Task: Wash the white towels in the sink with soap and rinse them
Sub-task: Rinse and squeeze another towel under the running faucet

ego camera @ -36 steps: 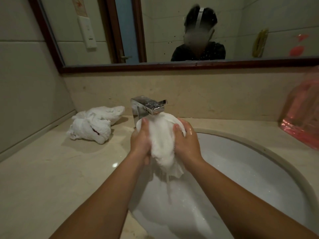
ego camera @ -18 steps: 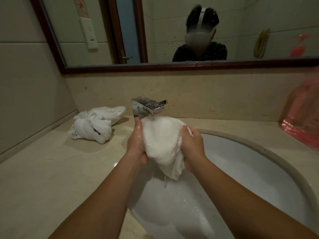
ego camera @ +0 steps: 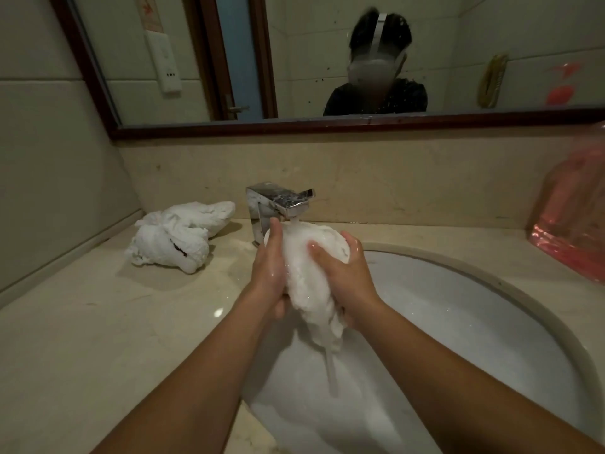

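A wet white towel (ego camera: 307, 276) is bunched between both my hands, right under the chrome tap (ego camera: 281, 201), over the white sink (ego camera: 474, 322). My left hand (ego camera: 270, 273) grips its left side, fingers pointing up along the cloth. My right hand (ego camera: 343, 270) squeezes its right side, thumb pressed into the front. Water runs from the spout onto the towel's top and streams off its hanging lower end into the basin. Other white towels (ego camera: 176, 235) lie crumpled on the counter to the left of the tap.
A beige stone counter (ego camera: 98, 339) surrounds the sink, with a wall close on the left. A pink plastic bag (ego camera: 573, 221) sits at the right edge. A framed mirror (ego camera: 327, 60) hangs above the backsplash.
Both hands have squeezed the towel tighter and lifted it closer under the spout. More water now streams off its lower end.
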The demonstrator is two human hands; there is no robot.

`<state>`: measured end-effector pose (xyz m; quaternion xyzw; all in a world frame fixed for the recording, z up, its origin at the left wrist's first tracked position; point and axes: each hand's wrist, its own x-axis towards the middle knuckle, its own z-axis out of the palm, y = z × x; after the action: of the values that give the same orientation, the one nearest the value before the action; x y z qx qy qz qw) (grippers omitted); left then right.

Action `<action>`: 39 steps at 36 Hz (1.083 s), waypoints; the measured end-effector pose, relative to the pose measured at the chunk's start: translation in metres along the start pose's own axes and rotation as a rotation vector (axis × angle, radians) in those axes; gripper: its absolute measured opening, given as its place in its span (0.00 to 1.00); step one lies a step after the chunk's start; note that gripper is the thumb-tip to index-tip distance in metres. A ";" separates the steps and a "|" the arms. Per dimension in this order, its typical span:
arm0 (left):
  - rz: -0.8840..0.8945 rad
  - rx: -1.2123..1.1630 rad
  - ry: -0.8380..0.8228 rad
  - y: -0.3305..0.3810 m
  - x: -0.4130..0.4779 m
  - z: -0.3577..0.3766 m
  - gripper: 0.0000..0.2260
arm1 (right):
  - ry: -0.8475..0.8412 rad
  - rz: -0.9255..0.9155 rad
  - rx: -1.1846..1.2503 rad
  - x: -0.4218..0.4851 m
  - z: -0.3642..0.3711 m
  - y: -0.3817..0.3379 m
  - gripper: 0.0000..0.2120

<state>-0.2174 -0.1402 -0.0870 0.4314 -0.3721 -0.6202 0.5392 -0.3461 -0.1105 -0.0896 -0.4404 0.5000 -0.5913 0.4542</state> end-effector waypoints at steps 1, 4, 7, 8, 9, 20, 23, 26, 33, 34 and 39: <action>0.001 0.002 0.003 0.001 -0.001 -0.001 0.53 | -0.012 -0.007 -0.024 0.001 0.000 0.001 0.30; 0.040 0.059 0.059 0.001 0.003 -0.005 0.48 | 0.009 -0.059 -0.100 0.004 0.000 0.004 0.26; 0.055 0.126 0.110 0.000 0.005 -0.007 0.50 | 0.044 -0.102 -0.140 0.003 -0.001 0.004 0.25; 0.036 0.123 0.115 -0.001 0.005 -0.008 0.50 | 0.059 -0.110 -0.142 0.003 -0.002 0.005 0.23; 0.017 0.109 0.112 0.001 0.004 -0.009 0.48 | 0.075 -0.114 -0.133 0.003 -0.002 0.005 0.22; -0.036 -0.088 0.076 0.016 -0.010 -0.001 0.21 | 0.112 0.056 0.053 0.008 -0.002 0.004 0.28; -0.044 -0.147 0.020 0.016 -0.014 -0.004 0.26 | 0.086 0.023 0.013 0.007 -0.001 0.005 0.26; -0.028 -0.204 -0.011 0.018 -0.018 -0.005 0.24 | 0.061 0.017 -0.010 0.004 -0.001 0.003 0.21; 0.018 -0.226 -0.066 0.019 -0.021 -0.006 0.23 | 0.080 0.075 -0.092 0.002 0.009 0.003 0.27; 0.024 -0.219 -0.061 0.019 -0.021 -0.006 0.23 | 0.074 0.092 -0.088 0.002 0.010 0.003 0.29; 0.035 -0.157 -0.018 0.016 -0.017 -0.002 0.28 | 0.065 0.160 -0.011 -0.001 0.015 0.005 0.40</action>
<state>-0.2090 -0.1262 -0.0706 0.3755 -0.3346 -0.6418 0.5789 -0.3307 -0.1125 -0.0931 -0.3821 0.5516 -0.5642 0.4811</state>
